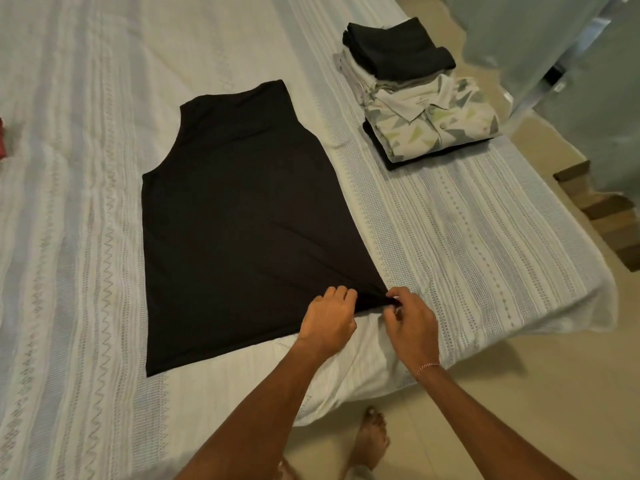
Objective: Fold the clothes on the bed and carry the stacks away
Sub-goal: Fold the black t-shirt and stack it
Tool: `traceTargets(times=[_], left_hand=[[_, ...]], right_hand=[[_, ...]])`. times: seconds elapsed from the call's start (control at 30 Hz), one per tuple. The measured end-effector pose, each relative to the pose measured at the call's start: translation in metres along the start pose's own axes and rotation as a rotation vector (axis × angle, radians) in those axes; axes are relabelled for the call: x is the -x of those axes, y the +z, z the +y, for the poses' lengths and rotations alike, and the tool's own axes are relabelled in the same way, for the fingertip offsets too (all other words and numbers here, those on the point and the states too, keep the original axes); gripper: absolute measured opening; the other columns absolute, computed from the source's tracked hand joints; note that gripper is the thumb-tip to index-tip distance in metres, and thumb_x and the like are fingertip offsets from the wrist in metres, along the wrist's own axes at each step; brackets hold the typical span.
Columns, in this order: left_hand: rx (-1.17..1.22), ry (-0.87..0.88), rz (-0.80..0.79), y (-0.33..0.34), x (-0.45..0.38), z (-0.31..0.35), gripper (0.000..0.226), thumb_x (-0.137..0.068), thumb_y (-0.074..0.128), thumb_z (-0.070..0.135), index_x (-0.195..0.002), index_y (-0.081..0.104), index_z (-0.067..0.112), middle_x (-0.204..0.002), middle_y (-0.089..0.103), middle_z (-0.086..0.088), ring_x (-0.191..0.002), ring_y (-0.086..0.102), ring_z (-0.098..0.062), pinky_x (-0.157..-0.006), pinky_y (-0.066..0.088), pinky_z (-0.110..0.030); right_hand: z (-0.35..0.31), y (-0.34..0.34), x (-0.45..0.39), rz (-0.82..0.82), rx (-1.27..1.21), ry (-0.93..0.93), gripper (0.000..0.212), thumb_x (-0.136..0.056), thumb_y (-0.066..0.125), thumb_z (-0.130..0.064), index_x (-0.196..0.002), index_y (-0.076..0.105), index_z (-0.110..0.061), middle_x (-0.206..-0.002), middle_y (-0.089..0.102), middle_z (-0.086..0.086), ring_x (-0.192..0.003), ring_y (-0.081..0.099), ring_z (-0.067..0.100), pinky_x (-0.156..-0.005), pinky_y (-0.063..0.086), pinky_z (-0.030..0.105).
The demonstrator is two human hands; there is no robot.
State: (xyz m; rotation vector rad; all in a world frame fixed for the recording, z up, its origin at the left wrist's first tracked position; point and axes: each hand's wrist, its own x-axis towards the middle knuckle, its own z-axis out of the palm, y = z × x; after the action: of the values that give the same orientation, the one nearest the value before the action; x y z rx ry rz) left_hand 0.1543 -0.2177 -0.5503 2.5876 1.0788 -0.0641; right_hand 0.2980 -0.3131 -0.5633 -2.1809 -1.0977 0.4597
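Note:
A black sleeveless shirt (239, 216) lies spread flat on the white patterned bedspread (69, 168), neck end away from me. My left hand (329, 320) grips the shirt's hem near its right bottom corner, fingers curled over the cloth. My right hand (408, 317) pinches that same corner between thumb and fingers. Two stacks of folded clothes sit at the bed's far right: one topped by a patterned white collared shirt (433, 123), the other behind it topped by folded black garments (398, 50).
A red item (2, 140) shows at the left frame edge on the bed. The bed's corner (571, 306) lies to my right, with beige floor tiles (519, 393) beyond. Glass wardrobe doors (554, 46) stand at the back right. My bare foot (370, 441) is on the floor.

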Motion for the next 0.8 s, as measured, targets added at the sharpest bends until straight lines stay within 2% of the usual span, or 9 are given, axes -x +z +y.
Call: traceTargets(times=[0.07, 0.13, 0.23, 0.37, 0.5, 0.67, 0.8], left_hand=[[-0.043, 0.009, 0.004, 0.003, 0.003, 0.0, 0.022, -0.083, 0.065, 0.015, -0.105, 0.063, 0.014, -0.095, 0.063, -0.005, -0.085, 0.061, -0.023, -0.065, 0.05, -0.034], [-0.067, 0.047, 0.021, 0.007, 0.004, 0.0, 0.02, -0.075, 0.074, 0.015, -0.094, 0.066, 0.015, -0.084, 0.062, -0.003, -0.073, 0.06, -0.02, -0.055, 0.049, -0.032], [-0.092, 0.06, 0.054, 0.012, 0.005, -0.001, 0.021, -0.073, 0.077, 0.017, -0.09, 0.066, 0.016, -0.08, 0.061, -0.002, -0.069, 0.058, -0.019, -0.052, 0.048, -0.031], [-0.062, 0.025, 0.042, 0.015, 0.006, 0.0, 0.014, -0.082, 0.069, 0.023, -0.094, 0.067, 0.016, -0.087, 0.062, -0.003, -0.078, 0.061, -0.021, -0.06, 0.05, -0.034], [0.085, -0.017, 0.08, 0.006, 0.002, -0.003, 0.029, -0.092, 0.056, 0.042, -0.096, 0.067, 0.016, -0.092, 0.064, -0.001, -0.084, 0.058, -0.018, -0.068, 0.053, -0.035], [0.149, -0.059, 0.102, -0.017, -0.013, -0.018, 0.023, -0.099, 0.052, 0.036, -0.1, 0.063, 0.015, -0.099, 0.064, 0.0, -0.091, 0.057, -0.016, -0.074, 0.051, -0.032], [0.143, -0.121, 0.106, -0.036, -0.031, -0.033, 0.017, -0.1, 0.053, 0.031, -0.103, 0.062, 0.016, -0.104, 0.063, 0.0, -0.094, 0.057, -0.015, -0.078, 0.053, -0.033]], right_hand=[[0.006, 0.0, 0.0, 0.037, 0.148, -0.111, 0.02, -0.089, 0.071, -0.008, -0.106, 0.069, -0.018, -0.086, 0.062, 0.001, -0.071, 0.058, 0.015, -0.058, 0.051, 0.03], [0.01, -0.001, -0.002, 0.062, 0.224, -0.161, 0.019, -0.086, 0.073, -0.007, -0.103, 0.071, -0.015, -0.086, 0.063, 0.003, -0.073, 0.059, 0.018, -0.055, 0.051, 0.032], [0.016, 0.0, -0.004, 0.024, 0.315, -0.181, 0.019, -0.085, 0.075, -0.007, -0.103, 0.073, -0.012, -0.093, 0.063, 0.005, -0.082, 0.06, 0.022, -0.055, 0.054, 0.034], [0.016, 0.003, -0.007, -0.024, 0.375, -0.123, 0.019, -0.083, 0.073, -0.014, -0.101, 0.077, -0.013, -0.1, 0.063, 0.005, -0.087, 0.058, 0.022, -0.061, 0.052, 0.034], [-0.001, 0.001, -0.017, 0.039, 0.432, -0.136, 0.026, -0.076, 0.061, -0.029, -0.093, 0.078, -0.019, -0.106, 0.065, 0.003, -0.09, 0.058, 0.023, -0.072, 0.046, 0.039], [-0.025, 0.006, -0.039, -0.036, 0.358, -0.199, 0.016, -0.08, 0.07, -0.022, -0.095, 0.073, -0.017, -0.103, 0.063, 0.002, -0.089, 0.058, 0.022, -0.075, 0.047, 0.039], [-0.044, 0.016, -0.067, -0.129, 0.281, -0.24, 0.017, -0.086, 0.069, -0.017, -0.102, 0.071, -0.014, -0.105, 0.063, 0.005, -0.091, 0.06, 0.023, -0.077, 0.053, 0.038]])
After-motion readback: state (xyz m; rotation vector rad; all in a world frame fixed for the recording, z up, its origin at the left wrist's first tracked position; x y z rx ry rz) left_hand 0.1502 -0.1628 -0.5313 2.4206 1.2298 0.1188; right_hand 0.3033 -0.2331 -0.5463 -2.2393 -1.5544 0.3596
